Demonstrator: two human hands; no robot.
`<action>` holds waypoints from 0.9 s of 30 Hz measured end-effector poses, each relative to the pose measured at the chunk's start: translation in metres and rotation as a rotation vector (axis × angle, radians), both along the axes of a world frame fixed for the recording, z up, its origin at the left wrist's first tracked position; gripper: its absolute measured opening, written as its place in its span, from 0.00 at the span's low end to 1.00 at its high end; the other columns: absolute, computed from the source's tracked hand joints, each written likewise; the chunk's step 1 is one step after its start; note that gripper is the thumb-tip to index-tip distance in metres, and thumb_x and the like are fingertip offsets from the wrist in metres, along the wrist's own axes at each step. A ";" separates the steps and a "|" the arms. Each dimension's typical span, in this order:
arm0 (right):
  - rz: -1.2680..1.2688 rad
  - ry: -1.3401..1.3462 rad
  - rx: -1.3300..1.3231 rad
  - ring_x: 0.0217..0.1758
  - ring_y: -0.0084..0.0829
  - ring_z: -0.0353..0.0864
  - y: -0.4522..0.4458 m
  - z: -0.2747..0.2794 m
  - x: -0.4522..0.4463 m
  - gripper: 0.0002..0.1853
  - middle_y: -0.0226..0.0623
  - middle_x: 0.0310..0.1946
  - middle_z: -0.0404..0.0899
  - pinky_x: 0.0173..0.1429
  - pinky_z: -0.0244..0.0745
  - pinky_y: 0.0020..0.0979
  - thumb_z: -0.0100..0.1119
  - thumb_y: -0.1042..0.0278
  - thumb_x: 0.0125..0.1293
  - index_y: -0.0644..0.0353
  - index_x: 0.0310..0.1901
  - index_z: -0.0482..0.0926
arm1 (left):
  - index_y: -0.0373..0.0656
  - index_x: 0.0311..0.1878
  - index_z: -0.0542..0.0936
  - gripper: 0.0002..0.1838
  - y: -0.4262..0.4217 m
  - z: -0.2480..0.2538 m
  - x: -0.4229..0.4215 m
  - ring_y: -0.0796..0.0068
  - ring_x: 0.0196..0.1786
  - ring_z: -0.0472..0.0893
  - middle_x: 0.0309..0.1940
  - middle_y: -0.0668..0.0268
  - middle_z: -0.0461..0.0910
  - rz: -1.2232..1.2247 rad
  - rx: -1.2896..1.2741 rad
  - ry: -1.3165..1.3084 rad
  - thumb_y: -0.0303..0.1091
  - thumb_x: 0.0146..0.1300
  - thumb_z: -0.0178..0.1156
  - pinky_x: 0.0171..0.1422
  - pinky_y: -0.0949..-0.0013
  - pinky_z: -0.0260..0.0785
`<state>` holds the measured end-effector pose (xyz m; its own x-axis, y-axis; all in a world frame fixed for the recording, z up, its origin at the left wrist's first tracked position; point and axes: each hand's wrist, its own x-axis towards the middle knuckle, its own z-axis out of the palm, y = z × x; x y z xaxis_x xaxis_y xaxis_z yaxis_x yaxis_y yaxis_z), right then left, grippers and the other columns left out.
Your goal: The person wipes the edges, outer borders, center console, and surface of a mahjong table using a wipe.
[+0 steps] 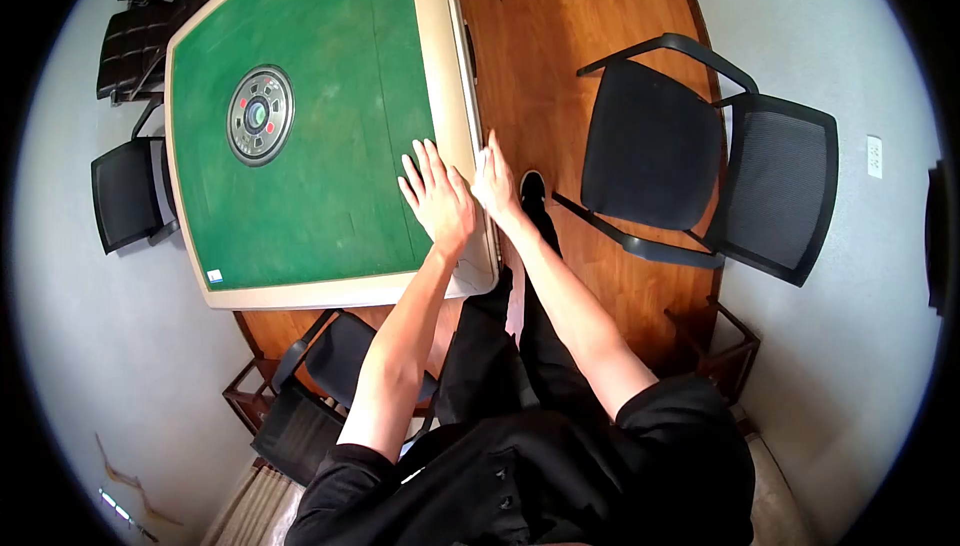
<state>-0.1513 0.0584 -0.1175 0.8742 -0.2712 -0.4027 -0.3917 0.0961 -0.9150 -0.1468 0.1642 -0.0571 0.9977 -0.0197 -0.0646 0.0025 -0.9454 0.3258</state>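
A square mahjong table [459, 66] has a green felt top [330, 176] and a cream rim. My left hand [438, 196] is open, palm down, fingers spread over the felt near the right-hand rim. I cannot tell whether it presses on the surface. At the table's outer edge is my right hand [496, 186], seen from the side with at least one finger stretched forward. Its other fingers are partly hidden, and nothing shows in it. The round console [261, 116] in the felt has a clear centre and red buttons. A small white label [215, 276] lies at the near left corner.
A black armchair [650, 146] stands on the wooden floor [540, 36] to the right. Another black chair [345, 356] is at the near side, and one more [128, 194] is on the left. Dark wooden stands [735, 356] sit by the walls.
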 end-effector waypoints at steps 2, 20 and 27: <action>-0.017 0.031 -0.021 0.82 0.41 0.77 -0.006 -0.013 0.036 0.31 0.56 0.83 0.72 0.81 0.73 0.36 0.41 0.59 0.93 0.66 0.88 0.60 | 0.46 0.93 0.55 0.35 0.000 -0.001 0.002 0.49 0.96 0.46 0.95 0.61 0.51 -0.002 0.007 -0.012 0.45 0.89 0.40 0.96 0.39 0.34; -0.163 -0.170 -0.001 0.43 0.28 0.86 -0.013 -0.031 0.123 0.37 0.41 0.66 0.85 0.43 0.84 0.32 0.45 0.38 0.91 0.52 0.90 0.61 | 0.44 0.93 0.54 0.36 0.004 -0.004 0.004 0.49 0.96 0.44 0.95 0.59 0.50 -0.026 0.003 0.005 0.46 0.89 0.39 0.96 0.40 0.30; -0.036 -0.060 -0.074 0.83 0.35 0.76 0.002 -0.001 -0.041 0.28 0.49 0.84 0.73 0.84 0.69 0.33 0.39 0.60 0.95 0.61 0.87 0.65 | 0.44 0.93 0.54 0.36 0.003 -0.003 0.002 0.48 0.96 0.44 0.95 0.60 0.51 -0.023 -0.037 -0.038 0.46 0.89 0.39 0.96 0.39 0.31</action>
